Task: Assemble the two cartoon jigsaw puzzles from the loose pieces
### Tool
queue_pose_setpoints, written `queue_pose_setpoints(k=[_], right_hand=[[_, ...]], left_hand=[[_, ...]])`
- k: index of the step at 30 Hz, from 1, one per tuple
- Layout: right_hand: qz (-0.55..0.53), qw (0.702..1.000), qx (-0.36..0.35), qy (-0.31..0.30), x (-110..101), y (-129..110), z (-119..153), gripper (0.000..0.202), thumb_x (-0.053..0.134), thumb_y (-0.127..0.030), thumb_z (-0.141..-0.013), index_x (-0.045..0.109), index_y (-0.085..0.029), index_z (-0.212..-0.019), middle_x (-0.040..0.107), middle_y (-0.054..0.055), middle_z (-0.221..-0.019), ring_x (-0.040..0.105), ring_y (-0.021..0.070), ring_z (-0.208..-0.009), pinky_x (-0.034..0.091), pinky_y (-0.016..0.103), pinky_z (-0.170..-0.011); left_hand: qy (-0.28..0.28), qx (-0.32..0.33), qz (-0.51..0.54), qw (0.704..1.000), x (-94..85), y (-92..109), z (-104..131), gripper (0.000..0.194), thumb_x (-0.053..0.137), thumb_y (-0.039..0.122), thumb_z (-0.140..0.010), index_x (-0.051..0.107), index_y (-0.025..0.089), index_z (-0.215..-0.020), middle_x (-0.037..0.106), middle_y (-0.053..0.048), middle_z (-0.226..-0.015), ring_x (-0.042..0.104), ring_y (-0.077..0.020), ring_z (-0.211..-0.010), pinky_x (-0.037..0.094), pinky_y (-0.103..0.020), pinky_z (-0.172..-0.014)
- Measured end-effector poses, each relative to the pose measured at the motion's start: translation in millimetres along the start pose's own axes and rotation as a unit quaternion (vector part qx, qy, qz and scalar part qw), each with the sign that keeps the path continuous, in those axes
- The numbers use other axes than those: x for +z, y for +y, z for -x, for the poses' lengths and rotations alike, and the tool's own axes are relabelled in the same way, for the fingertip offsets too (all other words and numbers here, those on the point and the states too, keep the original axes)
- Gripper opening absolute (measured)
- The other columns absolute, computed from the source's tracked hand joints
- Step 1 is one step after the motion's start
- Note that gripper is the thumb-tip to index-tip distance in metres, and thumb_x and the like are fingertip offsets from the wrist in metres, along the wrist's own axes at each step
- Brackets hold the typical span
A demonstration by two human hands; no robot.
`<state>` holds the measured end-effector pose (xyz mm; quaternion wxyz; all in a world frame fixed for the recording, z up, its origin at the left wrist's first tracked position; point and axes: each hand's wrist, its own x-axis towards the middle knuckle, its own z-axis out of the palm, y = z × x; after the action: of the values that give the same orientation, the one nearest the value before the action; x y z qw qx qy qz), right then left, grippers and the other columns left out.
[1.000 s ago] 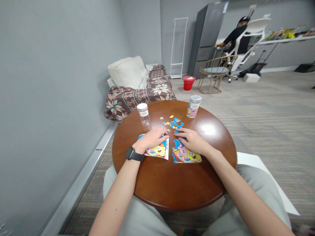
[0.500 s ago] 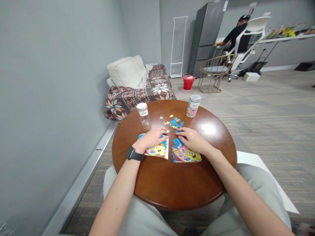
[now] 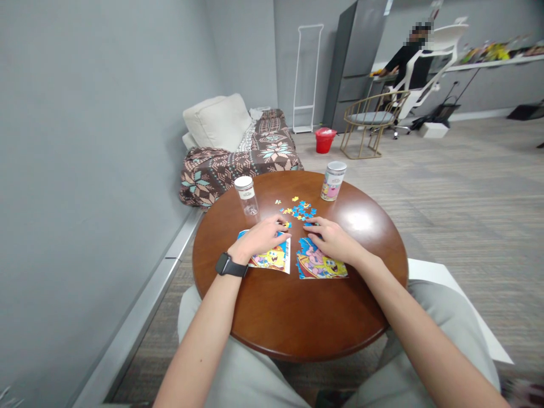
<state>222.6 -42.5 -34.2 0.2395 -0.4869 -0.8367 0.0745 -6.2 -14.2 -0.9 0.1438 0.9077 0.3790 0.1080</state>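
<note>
Above the tabletop [image 3: 289,323], the two hands face inward with a narrow gap between their fingertips. The left hand [image 3: 264,236] is palm down over the upper part of the card [image 3: 274,259], its fingers loosely bent and its thumb apart from them; a yellow-and-blue piece [image 3: 288,225] is at its fingertips, though whether it is gripped I cannot tell. The right hand [image 3: 332,238] is also palm down, fingers reaching leftward and a little spread, thumb lower and apart; a blue piece [image 3: 307,224] is at its fingertips, and again contact is unclear. Both forearms slant up and inward, the left wearing a watch [image 3: 229,264] at the wrist. Just below the right hand, and partly covered by it, lies the joined part of the puzzle [image 3: 318,266], its left and upper edges jagged. The step in hand looks to be picking out or turning loose pieces to suit that unfinished edge; to my eye, the next move calls for a light fingertip pinch and a check against the card. Just beyond the fingertips, between the hands, the other pieces [image 3: 302,209] are scattered. Farther out, a clear jar [image 3: 249,198] stands upright past the left hand and a printed canister [image 3: 333,182] upright past the right.
</note>
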Motion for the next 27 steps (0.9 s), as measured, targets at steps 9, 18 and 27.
queue_pose_setpoints(k=[9,18,27], right_hand=[[-0.004,0.999,0.026,0.031,0,9,0,0.030,0.046,-0.018,-0.089,0.070,-0.017,-0.106,0.064,0.011,-0.120,0.060,0.0251,-0.111,0.046,0.043,-0.102],[0.035,0.994,0.082,0.061,8,16,1,0.030,0.050,-0.020,-0.086,0.068,-0.018,-0.110,0.059,0.013,-0.122,0.059,0.0275,-0.112,0.044,0.047,-0.101],[0.006,0.991,0.114,0.070,9,20,1,0.011,0.057,-0.023,-0.083,0.063,-0.017,-0.090,0.060,0.012,-0.114,0.061,0.0261,-0.105,0.046,0.044,-0.097]], left_hand=[[0.026,0.018,0.018,0.999,2.0,-2,0,0.032,0.046,0.035,-0.094,0.072,0.017,-0.100,0.056,-0.008,-0.118,0.056,-0.0209,-0.109,0.042,-0.033,-0.101],[0.029,0.007,0.019,0.999,3.8,-3,-1,0.032,0.047,0.036,-0.093,0.071,0.018,-0.105,0.056,-0.008,-0.114,0.056,-0.0204,-0.106,0.043,-0.033,-0.100],[0.023,0.016,0.025,0.999,2.3,-1,0,0.032,0.046,0.036,-0.093,0.070,0.017,-0.100,0.055,-0.008,-0.110,0.057,-0.0198,-0.102,0.044,-0.032,-0.096]])
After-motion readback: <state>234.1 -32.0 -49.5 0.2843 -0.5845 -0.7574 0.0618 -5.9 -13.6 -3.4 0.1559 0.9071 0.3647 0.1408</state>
